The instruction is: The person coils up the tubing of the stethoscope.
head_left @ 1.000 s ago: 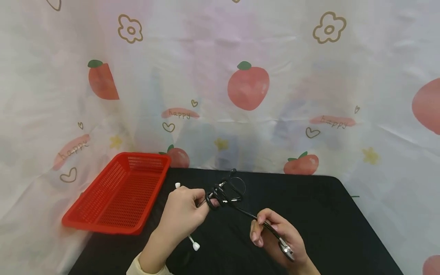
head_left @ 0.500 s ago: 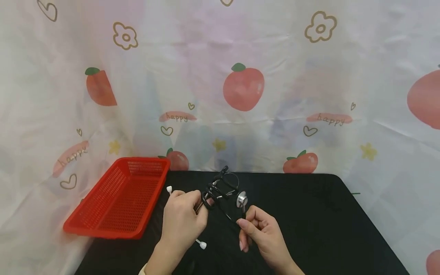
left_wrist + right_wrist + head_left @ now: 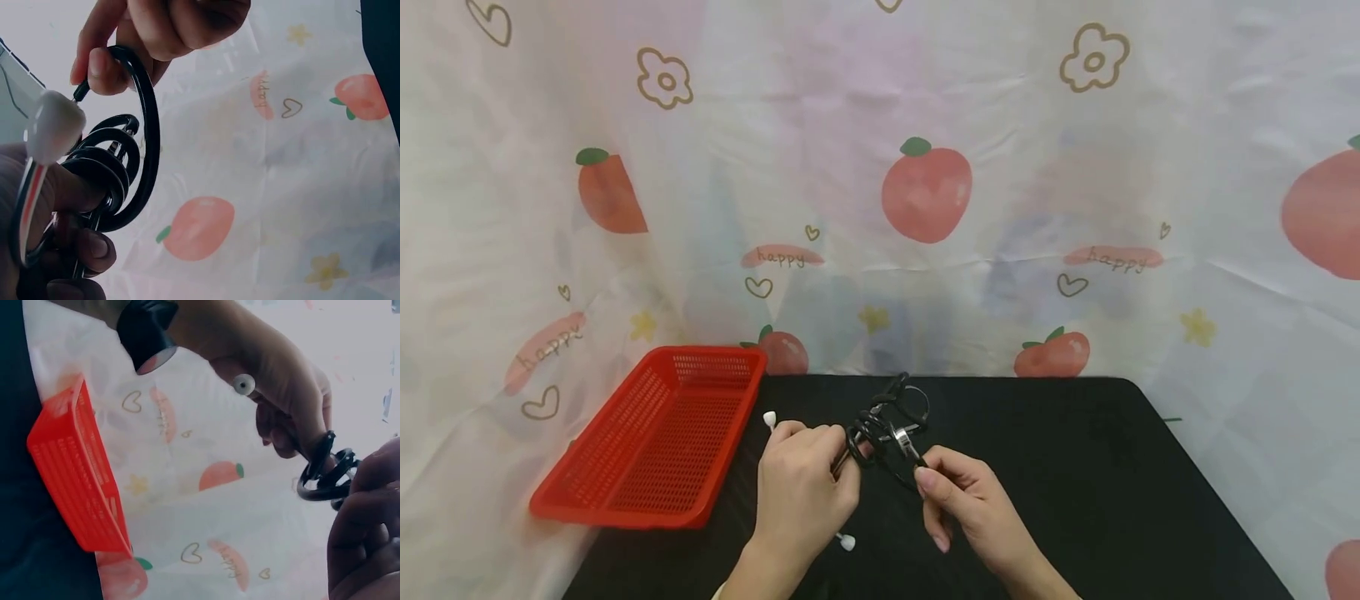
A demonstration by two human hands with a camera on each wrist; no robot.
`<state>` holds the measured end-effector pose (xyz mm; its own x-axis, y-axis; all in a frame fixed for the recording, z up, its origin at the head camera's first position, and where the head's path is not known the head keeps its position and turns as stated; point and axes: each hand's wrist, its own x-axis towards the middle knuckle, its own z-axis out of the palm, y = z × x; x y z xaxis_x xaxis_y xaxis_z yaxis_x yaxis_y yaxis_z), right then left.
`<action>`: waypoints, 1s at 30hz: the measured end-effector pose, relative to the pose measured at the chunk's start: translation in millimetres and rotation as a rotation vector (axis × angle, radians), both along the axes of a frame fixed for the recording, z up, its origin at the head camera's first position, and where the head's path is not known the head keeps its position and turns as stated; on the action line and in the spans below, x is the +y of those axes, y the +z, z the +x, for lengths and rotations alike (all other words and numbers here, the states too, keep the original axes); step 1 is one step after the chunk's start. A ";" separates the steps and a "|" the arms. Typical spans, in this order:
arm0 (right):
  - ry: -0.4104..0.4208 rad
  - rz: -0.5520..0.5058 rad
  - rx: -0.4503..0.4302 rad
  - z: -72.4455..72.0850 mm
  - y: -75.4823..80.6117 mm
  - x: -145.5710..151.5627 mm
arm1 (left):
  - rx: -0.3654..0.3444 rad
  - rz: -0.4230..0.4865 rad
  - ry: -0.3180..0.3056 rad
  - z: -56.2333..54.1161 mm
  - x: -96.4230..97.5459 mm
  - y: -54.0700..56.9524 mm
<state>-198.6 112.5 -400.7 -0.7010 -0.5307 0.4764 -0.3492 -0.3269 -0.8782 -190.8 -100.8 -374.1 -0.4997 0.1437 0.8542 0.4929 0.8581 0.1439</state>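
Note:
A black stethoscope (image 3: 868, 429) is held above the table, its tubing wound in several loops around its metal part. My left hand (image 3: 805, 492) grips the metal ear tubes beside the coils; white eartips (image 3: 847, 542) stick out on both sides of that hand. With thumb and fingertips, my right hand (image 3: 973, 508) pinches the tubing close to the silver chest piece (image 3: 902, 439), which lies against the coils in the head view. The left wrist view shows a free stretch of tubing (image 3: 149, 137) arching from the coils to the right fingers. The right palm holds nothing else.
A red plastic basket (image 3: 670, 442) with perforated sides stands on the left of the black table (image 3: 1075, 483). Behind the table hangs a pale curtain (image 3: 1000, 167) printed with fruit.
My right hand has moved left and up, bringing the chest piece from its palm to beside the coils. My left hand keeps its grip on the ear tubes, nearly still.

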 end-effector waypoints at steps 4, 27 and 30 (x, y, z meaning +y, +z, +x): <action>-0.010 -0.084 -0.053 -2.8 -0.8 0.1 | 0.032 0.009 -0.020 -1.2 -0.4 -1.2; 0.066 -0.136 -0.375 -13.3 -5.0 -7.4 | 0.159 -0.067 -0.057 -13.2 -0.5 -8.3; -0.052 -0.242 -0.388 -10.2 -9.9 -14.8 | 0.160 -0.065 -0.066 -13.7 1.5 -10.8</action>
<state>-208.8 97.7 -410.6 -0.8747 -0.3963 0.2789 -0.0304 -0.5295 -0.8478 -204.5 -99.3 -384.9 -0.3454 0.2291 0.9101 0.5602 0.8283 0.0042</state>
